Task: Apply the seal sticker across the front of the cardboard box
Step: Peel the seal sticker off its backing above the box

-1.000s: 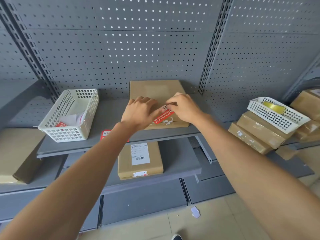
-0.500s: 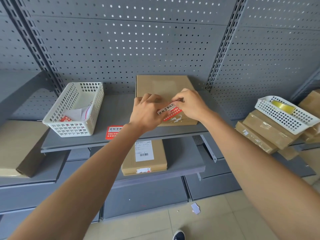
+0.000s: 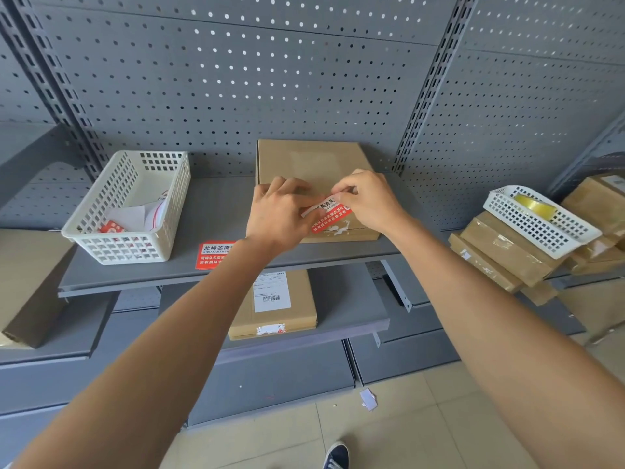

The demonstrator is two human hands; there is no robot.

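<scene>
Box: the cardboard box [image 3: 314, 170] lies flat on the shelf [image 3: 216, 211], its front edge facing the person, so the seam is in easy reach.
Sticker: the red-and-white seal sticker [image 3: 329, 214] sits over the box's near top edge, tilted, its red part reaching down toward the front face; how much is stuck I cannot tell.
Left hand: the left hand [image 3: 277, 214] rests on the box's near left part, fingers curled, thumb tip at the sticker's left end. It looks to steady the box and pin that end.
Right hand: the right hand [image 3: 368, 201] pinches the sticker's right end between thumb and fingers [image 3: 341, 191], probably keeping it taut and off the cardboard until lined up.
Sticker versus fingers: it spans the gap between the two hands, both ends under fingertips.
Beside the box: a second red sticker [image 3: 214, 253] lies on the shelf to its left; further left, a white basket [image 3: 135, 204].
</scene>
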